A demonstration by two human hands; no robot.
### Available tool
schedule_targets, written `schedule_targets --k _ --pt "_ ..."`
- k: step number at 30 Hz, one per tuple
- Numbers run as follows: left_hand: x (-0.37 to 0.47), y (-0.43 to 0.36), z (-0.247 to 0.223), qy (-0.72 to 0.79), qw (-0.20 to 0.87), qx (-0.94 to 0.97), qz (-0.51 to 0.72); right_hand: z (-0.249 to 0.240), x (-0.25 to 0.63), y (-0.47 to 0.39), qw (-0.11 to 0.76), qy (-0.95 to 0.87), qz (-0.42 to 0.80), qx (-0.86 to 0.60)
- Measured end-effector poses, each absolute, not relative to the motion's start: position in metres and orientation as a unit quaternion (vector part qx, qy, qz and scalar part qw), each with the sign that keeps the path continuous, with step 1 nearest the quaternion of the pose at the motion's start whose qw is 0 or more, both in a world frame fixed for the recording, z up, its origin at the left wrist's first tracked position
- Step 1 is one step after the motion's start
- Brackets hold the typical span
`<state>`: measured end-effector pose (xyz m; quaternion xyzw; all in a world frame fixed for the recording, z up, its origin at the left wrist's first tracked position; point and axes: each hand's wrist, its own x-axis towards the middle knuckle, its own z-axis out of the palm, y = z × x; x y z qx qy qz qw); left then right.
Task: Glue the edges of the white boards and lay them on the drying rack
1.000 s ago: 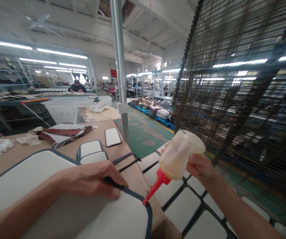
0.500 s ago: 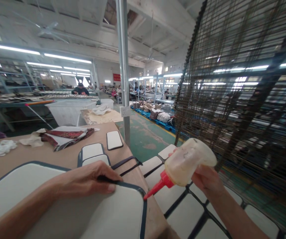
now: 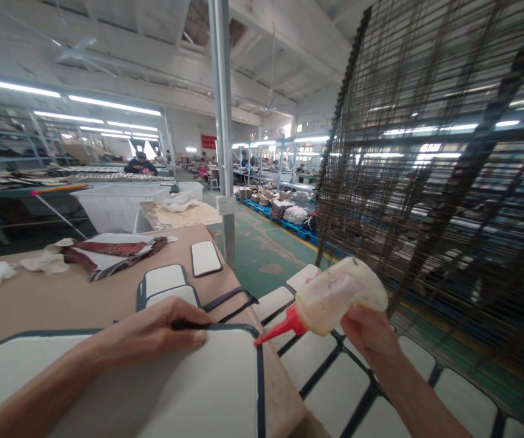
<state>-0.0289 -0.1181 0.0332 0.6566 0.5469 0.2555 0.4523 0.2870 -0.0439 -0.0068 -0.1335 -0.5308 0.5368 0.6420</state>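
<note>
My left hand (image 3: 175, 325) pinches the top edge of a large white panel (image 3: 189, 383) with a dark blue border, thumb on the white face and fingers behind the edge. In my right hand (image 3: 362, 331) is a translucent squeeze bottle (image 3: 337, 295), tilted nozzle-down to the left. Its red nozzle (image 3: 280, 328) points at the panel's upper right corner, with the tip at the dark border. Whether anything comes out of the tip cannot be made out. The lower part of the panel runs out of view.
Smaller dark-edged white panels (image 3: 206, 258) lie on the brown tabletop (image 3: 120, 298), with folded patterned cloth (image 3: 111, 252) at the left. More white panels (image 3: 335, 377) rest beyond the table's right edge. A metal post (image 3: 225, 231) and a wire rack (image 3: 408, 146) stand near; another person (image 3: 140, 164) sits far back.
The nozzle tip has shifted slightly along the panel's corner onto its right border. The large panel's top edge appears more level, and the whole view has turned slightly.
</note>
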Motion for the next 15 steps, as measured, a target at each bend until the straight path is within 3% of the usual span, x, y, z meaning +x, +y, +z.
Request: schedule_targets --k 3,15 --pt "-0.029 -0.115 0.036 0.537 0.454 0.691 0.166 -0.007 0.284 -0.045 0.654 -0.524 0.526 -0.144" --pt "-0.036 -0.107 0.03 0.536 0.522 0.637 0.186 -0.009 0.281 -0.049 0.645 -0.511 0.55 -0.143"
